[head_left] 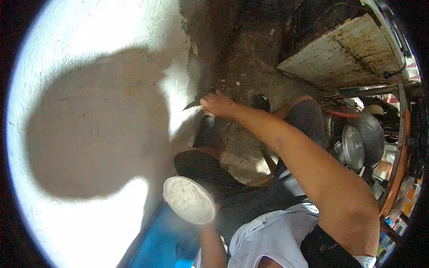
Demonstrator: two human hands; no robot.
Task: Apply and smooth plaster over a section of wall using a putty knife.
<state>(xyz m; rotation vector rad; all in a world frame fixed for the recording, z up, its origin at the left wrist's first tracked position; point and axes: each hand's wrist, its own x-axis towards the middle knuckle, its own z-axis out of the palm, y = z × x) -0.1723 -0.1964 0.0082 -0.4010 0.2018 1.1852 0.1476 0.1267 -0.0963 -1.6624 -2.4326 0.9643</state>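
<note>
My right hand [216,105] is closed beside the lower edge of the white wall [85,111], on a dark blade-like tool [191,106] that points left toward the wall. My foot [208,127] shows just below that hand. Near the lower middle, my left hand [209,219] is wrapped round a round pale container [190,199] with white, powdery or pasty material inside. The fingers of that hand are mostly hidden behind the container. A large shadow lies across the wall.
A stained pale panel [335,53] is at the upper right. Metal pots and lids [353,147] are stacked in a rack [402,147] on the right. A blue surface [152,241] runs along the wall at bottom left. Concrete floor [241,143] lies below me.
</note>
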